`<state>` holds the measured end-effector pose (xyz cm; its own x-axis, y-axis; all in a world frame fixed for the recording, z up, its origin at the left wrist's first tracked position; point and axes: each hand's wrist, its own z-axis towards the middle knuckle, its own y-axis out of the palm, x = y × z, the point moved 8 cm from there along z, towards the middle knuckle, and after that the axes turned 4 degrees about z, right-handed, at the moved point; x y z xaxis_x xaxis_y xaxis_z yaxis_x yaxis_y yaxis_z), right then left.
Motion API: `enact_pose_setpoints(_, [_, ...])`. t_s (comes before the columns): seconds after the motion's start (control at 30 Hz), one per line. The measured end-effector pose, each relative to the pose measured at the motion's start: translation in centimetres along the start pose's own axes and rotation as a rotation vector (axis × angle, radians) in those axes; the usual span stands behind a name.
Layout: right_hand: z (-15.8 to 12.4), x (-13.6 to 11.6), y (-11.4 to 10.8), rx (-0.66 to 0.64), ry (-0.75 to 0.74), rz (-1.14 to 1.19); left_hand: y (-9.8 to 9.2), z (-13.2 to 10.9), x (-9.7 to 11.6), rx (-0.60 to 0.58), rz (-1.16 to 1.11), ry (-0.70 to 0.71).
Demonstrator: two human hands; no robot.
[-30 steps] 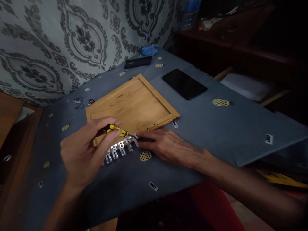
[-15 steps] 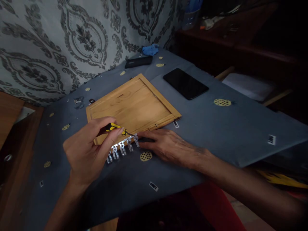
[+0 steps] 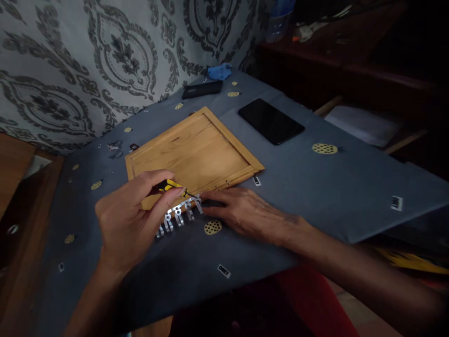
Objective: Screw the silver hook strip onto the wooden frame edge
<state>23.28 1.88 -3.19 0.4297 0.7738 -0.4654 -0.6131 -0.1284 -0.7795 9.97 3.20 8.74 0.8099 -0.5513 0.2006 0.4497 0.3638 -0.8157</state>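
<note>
My left hand (image 3: 128, 217) is closed around a yellow and black screwdriver (image 3: 174, 186), its thumb and fingers pinching the handle. The screwdriver's tip meets the right end of a silver metal hook rail (image 3: 178, 211). Several hooks hang from this rail along the near edge of a framed wooden board (image 3: 192, 150), which lies flat on the table. At the rail's right end, my right hand (image 3: 242, 210) presses its fingertips against the rail and the board's edge. A dark piece shows between its fingers; what it is I cannot make out.
Beyond the board lie a black phone (image 3: 271, 121), a dark flat case (image 3: 202, 89) and a crumpled blue cloth (image 3: 219, 71). Scissors (image 3: 115, 149) rest at the left. The table has a blue-grey patterned cloth (image 3: 336, 187). A patterned curtain (image 3: 122, 51) hangs behind, and an open drawer (image 3: 365, 124) is at the right.
My left hand and the screwdriver handle have shifted slightly to the right, with the tip still at the rail's end. My right hand and the board have stayed in place.
</note>
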Motion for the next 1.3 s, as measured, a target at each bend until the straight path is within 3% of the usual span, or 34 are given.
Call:
enact_pose_setpoints(0.6, [0.0, 0.0, 0.0, -0.002, -0.013, 0.021, 0.3, 0.8, -0.7, -0.054, -0.043, 0.006])
enact_pose_setpoints(0.97, [0.0, 0.1, 0.0, -0.021, 0.009, 0.000, -0.1, 0.3, 1.3, -0.047, 0.170, 0.117])
enact_pose_setpoints(1.3, [-0.1, 0.2, 0.2, -0.020, 0.008, -0.029, 0.3, 1.0, 2.1, -0.091, 0.085, 0.210])
